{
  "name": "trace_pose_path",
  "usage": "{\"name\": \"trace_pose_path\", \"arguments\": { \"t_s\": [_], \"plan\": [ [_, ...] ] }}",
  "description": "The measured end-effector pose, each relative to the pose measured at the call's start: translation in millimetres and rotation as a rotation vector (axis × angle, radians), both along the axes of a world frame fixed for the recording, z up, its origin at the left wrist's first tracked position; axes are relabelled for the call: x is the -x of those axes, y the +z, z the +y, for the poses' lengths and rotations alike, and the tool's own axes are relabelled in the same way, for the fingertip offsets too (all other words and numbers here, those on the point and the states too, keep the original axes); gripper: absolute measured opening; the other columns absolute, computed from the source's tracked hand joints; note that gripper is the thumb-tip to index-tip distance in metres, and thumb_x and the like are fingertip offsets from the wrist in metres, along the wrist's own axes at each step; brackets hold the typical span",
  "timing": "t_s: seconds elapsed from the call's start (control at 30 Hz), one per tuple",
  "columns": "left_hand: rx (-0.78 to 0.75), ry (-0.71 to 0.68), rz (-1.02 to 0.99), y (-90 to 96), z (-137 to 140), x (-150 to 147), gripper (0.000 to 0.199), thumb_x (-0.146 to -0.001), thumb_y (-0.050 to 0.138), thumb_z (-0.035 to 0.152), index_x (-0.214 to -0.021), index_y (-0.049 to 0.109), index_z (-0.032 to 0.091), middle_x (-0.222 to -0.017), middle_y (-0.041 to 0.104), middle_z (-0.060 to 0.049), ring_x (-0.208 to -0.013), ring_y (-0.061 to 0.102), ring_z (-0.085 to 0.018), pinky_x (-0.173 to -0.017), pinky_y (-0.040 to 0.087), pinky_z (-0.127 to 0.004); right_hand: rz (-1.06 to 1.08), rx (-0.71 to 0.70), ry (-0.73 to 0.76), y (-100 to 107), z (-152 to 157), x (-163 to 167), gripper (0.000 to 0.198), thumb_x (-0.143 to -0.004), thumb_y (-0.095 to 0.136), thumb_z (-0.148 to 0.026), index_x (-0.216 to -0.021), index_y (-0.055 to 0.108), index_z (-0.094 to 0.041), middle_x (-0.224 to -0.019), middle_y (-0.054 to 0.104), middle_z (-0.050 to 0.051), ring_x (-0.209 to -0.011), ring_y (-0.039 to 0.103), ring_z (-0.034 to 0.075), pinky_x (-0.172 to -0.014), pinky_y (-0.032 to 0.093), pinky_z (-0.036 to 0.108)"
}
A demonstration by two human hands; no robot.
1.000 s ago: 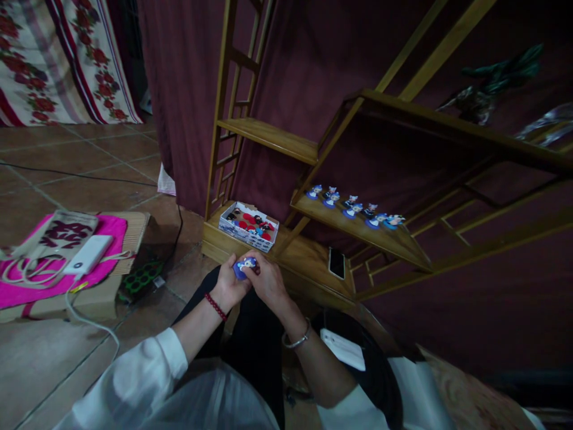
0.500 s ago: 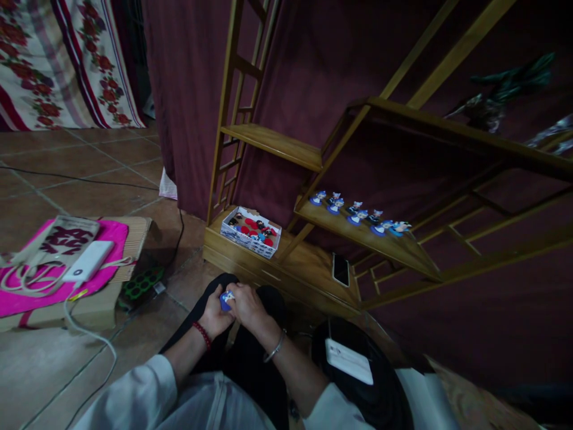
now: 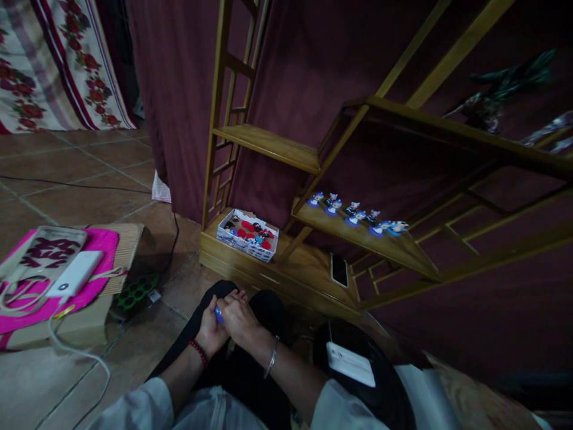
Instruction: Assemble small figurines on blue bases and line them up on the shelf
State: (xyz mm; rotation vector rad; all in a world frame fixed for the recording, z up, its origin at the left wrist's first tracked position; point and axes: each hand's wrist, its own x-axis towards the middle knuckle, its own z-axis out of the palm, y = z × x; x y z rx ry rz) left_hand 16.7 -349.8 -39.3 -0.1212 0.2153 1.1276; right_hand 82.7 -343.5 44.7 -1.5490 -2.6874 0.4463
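Observation:
Over my lap, a small figurine with a blue base (image 3: 218,315) sits between my two hands, mostly covered by the fingers. My left hand (image 3: 209,328) is closed around its base side. Across the top of it lies my right hand (image 3: 239,315), its fingers bent over the figurine and hiding the upper part. Similar small blue-and-white figurines (image 3: 356,217) stand in a group on a wooden shelf ahead to the right. In front of my knees, an open patterned box (image 3: 247,245) holds red, black and blue pieces.
A wooden shelf unit (image 3: 268,146) stands ahead, with a phone (image 3: 339,270) on its lowest board. To the left, a cardboard box (image 3: 123,251) bears pink cloth, a white power bank (image 3: 75,273) and a cable. A black stool (image 3: 358,394) with a white device (image 3: 350,363) is at my right.
My right hand has moved further over the figurine, so less of it shows. Both hands have sunk slightly. The view has turned a little to the right.

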Motion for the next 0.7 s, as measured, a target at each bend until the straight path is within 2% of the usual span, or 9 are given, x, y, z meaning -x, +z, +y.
{"name": "trace_pose_path", "arguments": {
  "t_s": [0.3, 0.53, 0.6, 0.7],
  "plan": [
    [0.029, 0.053, 0.027, -1.1, -0.1, -4.1, 0.048, -0.084, 0.039, 0.042, -0.125, 0.045, 0.017, -0.126, 0.049, -0.013, -0.12, 0.039, -0.027, -0.102, 0.023, -0.046, -0.014, -0.036, 0.11, -5.8, -2.4, -7.7, 0.032, -0.079, 0.043, -0.012, -0.108, 0.056, -0.012, -0.102, 0.06, 0.013, -0.101, 0.05, 0.023, -0.09, 0.036, 0.031],
    [0.081, 0.027, 0.082, -4.8, -0.6, -4.6, 0.047, -0.085, 0.04, 0.042, -0.124, 0.046, 0.018, -0.121, 0.053, -0.012, -0.116, 0.044, -0.027, -0.1, 0.028, -0.044, 0.017, 0.09, -0.044, 1.0, 0.8, -9.0, 0.027, -0.078, 0.04, -0.011, -0.095, 0.061, -0.01, -0.095, 0.063, 0.014, -0.089, 0.057, 0.022, -0.081, 0.04, 0.031],
    [0.097, 0.019, 0.103, -6.3, -0.7, -4.7, 0.047, -0.085, 0.041, 0.042, -0.124, 0.046, 0.018, -0.121, 0.054, -0.012, -0.115, 0.045, -0.027, -0.099, 0.029, -0.044, 0.067, 0.112, -0.082, -3.6, 2.0, -9.3, 0.025, -0.076, 0.042, -0.012, -0.092, 0.062, -0.01, -0.094, 0.063, 0.014, -0.088, 0.058, 0.022, -0.081, 0.04, 0.032],
    [0.109, 0.04, 0.112, -8.1, 0.0, -6.1, 0.048, -0.084, 0.04, 0.043, -0.125, 0.046, 0.018, -0.121, 0.053, -0.012, -0.116, 0.045, -0.027, -0.099, 0.028, -0.045, 0.155, 0.105, -0.12, -21.1, 3.7, -9.4, 0.026, -0.075, 0.041, -0.011, -0.089, 0.062, -0.013, -0.095, 0.063, 0.012, -0.091, 0.057, 0.02, -0.084, 0.038, 0.034]
  ]
}}
